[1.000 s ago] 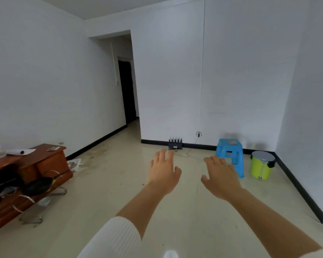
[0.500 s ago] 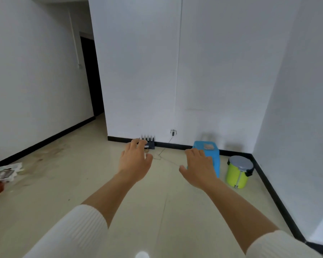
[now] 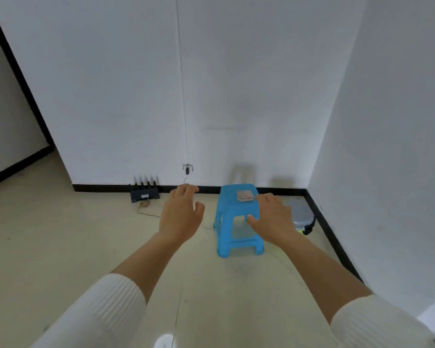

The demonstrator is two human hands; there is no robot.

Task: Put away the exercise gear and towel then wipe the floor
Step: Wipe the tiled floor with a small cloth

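My left hand [image 3: 180, 214] and my right hand [image 3: 274, 217] are stretched out in front of me, palms down, fingers apart, holding nothing. Both hover above the pale tiled floor [image 3: 73, 247]. A blue plastic stool [image 3: 237, 219] stands between and just beyond them, near the back wall, with a small folded brownish cloth [image 3: 244, 195] on its seat. My right hand covers the stool's right edge in the view. No exercise gear is in sight.
A yellow-green bin with a grey lid [image 3: 300, 216] stands in the right corner, partly behind my right hand. A black router with antennas [image 3: 144, 192] sits by the skirting, its cable running up to a wall socket [image 3: 187, 168]. White walls close the back and right.
The view has swung right and drawn closer to the corner: the wooden cabinet and dark doorway have left the frame, the stool is now central. Both hands stay outstretched and empty.
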